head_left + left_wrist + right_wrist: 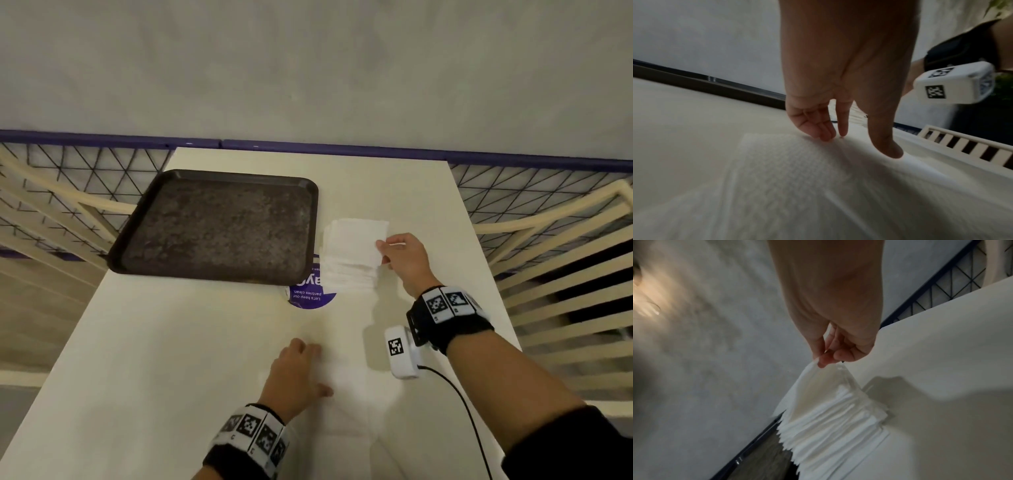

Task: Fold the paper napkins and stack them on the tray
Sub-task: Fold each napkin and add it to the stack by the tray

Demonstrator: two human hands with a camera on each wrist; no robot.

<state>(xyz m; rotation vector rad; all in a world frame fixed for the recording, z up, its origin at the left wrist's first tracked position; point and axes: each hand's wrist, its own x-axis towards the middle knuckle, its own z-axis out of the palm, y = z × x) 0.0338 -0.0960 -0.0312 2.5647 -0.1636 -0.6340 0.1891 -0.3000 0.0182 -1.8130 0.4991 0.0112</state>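
A dark, empty tray (219,226) sits at the table's far left. Right of it stands a pile of white paper napkins (349,274) (834,431). My right hand (400,257) (824,360) pinches the corner of the top napkin (356,240) (807,389) and lifts it off the pile. Near the front edge a single white napkin (346,387) (789,175) lies flat on the table. My left hand (301,370) (849,139) rests on it with its fingertips and thumb pressing down.
The cream table (171,359) has a round purple sticker (310,296) partly under the tray and the pile. Cream slatted chairs (565,291) and a black wire grid (85,171) flank the table. A grey wall lies beyond the far edge.
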